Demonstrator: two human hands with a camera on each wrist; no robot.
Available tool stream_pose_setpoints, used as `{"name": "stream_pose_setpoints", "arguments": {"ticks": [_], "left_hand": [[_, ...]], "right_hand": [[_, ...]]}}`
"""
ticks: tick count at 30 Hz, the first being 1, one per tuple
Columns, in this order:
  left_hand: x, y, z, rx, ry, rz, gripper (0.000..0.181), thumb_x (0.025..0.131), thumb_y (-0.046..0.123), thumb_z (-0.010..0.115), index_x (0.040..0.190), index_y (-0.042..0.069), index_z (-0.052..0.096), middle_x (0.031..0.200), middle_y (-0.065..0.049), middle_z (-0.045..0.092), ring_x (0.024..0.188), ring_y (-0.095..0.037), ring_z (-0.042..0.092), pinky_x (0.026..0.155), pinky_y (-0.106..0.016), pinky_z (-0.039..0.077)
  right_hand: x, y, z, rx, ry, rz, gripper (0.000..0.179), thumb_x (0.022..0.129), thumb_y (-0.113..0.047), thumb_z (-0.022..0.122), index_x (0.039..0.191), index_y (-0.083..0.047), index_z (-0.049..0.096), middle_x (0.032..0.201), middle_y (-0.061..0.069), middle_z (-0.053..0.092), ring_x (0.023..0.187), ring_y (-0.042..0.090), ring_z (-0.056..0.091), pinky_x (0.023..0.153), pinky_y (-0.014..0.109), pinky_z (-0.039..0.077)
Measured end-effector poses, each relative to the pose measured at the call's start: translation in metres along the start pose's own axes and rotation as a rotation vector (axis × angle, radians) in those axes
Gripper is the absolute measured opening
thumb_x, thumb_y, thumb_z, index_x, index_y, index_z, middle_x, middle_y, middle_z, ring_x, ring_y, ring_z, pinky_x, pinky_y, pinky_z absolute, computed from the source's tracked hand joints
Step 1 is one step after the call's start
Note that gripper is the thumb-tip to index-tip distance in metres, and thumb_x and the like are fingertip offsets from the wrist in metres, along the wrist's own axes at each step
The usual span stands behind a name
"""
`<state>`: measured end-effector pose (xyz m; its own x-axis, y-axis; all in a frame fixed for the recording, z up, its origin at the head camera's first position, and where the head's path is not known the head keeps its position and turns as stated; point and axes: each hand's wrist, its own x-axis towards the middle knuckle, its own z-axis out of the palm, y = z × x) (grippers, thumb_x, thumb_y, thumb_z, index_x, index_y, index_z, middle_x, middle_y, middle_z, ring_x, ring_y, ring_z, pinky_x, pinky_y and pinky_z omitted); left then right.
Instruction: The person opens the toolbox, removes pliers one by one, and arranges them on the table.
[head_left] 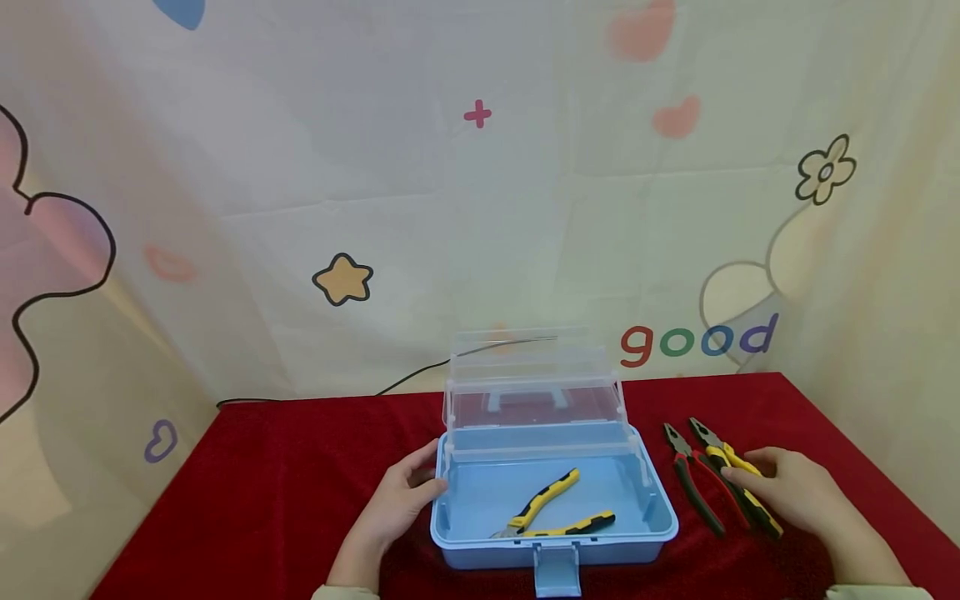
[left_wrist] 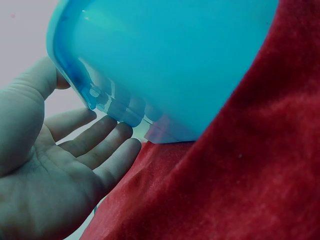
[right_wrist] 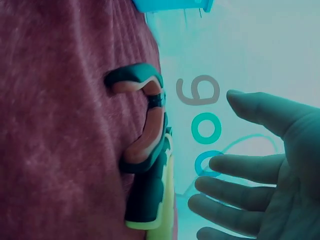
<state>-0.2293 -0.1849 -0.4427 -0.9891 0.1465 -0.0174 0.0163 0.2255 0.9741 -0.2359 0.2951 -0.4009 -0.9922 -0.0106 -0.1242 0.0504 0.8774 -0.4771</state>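
A light blue toolbox point(head_left: 630, 550) stands with its clear lid point(head_left: 536, 392) raised. Inside it lie pliers with yellow-and-black handles point(head_left: 550, 497), their jaws at the lower left. My left hand point(head_left: 393, 504) is at the box's left side, thumb over the rim and fingers along the outer wall point(left_wrist: 165, 60). To the right of the box lie red-and-black pliers point(head_left: 697, 483) and a second yellow-and-black pair point(head_left: 720, 454). Over that second pair's handles hovers my right hand point(head_left: 798, 492); in the right wrist view its fingers are spread and hold nothing.
Dark red cloth point(head_left: 285, 492) covers the table. Behind it hangs a pale printed curtain point(head_left: 510, 208). A thin black cable point(head_left: 412, 379) runs along the back behind the box. The blue front latch point(head_left: 557, 571) hangs down at the near side.
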Motion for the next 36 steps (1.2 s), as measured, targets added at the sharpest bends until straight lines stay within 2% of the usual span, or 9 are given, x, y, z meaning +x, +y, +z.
{"name": "stream_pose_setpoints", "arguments": {"ticks": [10, 16, 25, 36], "left_hand": [[0.0, -0.002, -0.001, -0.009, -0.006, 0.0, 0.061, 0.09, 0.015, 0.06, 0.146, 0.01, 0.036, 0.14, -0.017, 0.047, 0.11, -0.025, 0.056, 0.091, -0.042, 0.053], [0.001, -0.003, -0.001, -0.006, -0.007, -0.017, 0.062, 0.089, 0.016, 0.06, 0.146, 0.012, 0.036, 0.141, -0.017, 0.047, 0.111, -0.025, 0.056, 0.091, -0.043, 0.052], [-0.001, 0.0, -0.001, -0.02, -0.02, -0.005, 0.061, 0.09, 0.015, 0.06, 0.146, 0.011, 0.036, 0.14, -0.017, 0.048, 0.109, -0.024, 0.057, 0.09, -0.041, 0.053], [-0.001, 0.0, -0.001, -0.02, -0.018, 0.004, 0.061, 0.09, 0.015, 0.059, 0.146, 0.01, 0.036, 0.139, -0.017, 0.048, 0.108, -0.023, 0.056, 0.091, -0.04, 0.053]], "right_hand": [[-0.006, -0.017, -0.004, -0.009, 0.032, -0.05, 0.08, 0.083, -0.054, 0.062, 0.126, 0.012, 0.049, 0.118, 0.035, 0.054, 0.097, 0.041, 0.057, 0.068, 0.044, 0.056], [-0.009, -0.028, -0.005, 0.002, 0.035, -0.068, 0.075, 0.083, -0.05, 0.064, 0.126, 0.01, 0.05, 0.113, 0.031, 0.059, 0.093, 0.034, 0.059, 0.066, 0.039, 0.056], [-0.012, -0.04, -0.005, 0.006, 0.027, -0.108, 0.073, 0.083, -0.048, 0.065, 0.126, 0.009, 0.051, 0.116, 0.032, 0.058, 0.096, 0.039, 0.059, 0.068, 0.042, 0.057], [-0.019, -0.06, -0.001, -0.024, 0.07, -0.194, 0.065, 0.081, -0.045, 0.068, 0.121, 0.006, 0.058, 0.117, 0.03, 0.059, 0.097, 0.04, 0.06, 0.069, 0.046, 0.056]]}}
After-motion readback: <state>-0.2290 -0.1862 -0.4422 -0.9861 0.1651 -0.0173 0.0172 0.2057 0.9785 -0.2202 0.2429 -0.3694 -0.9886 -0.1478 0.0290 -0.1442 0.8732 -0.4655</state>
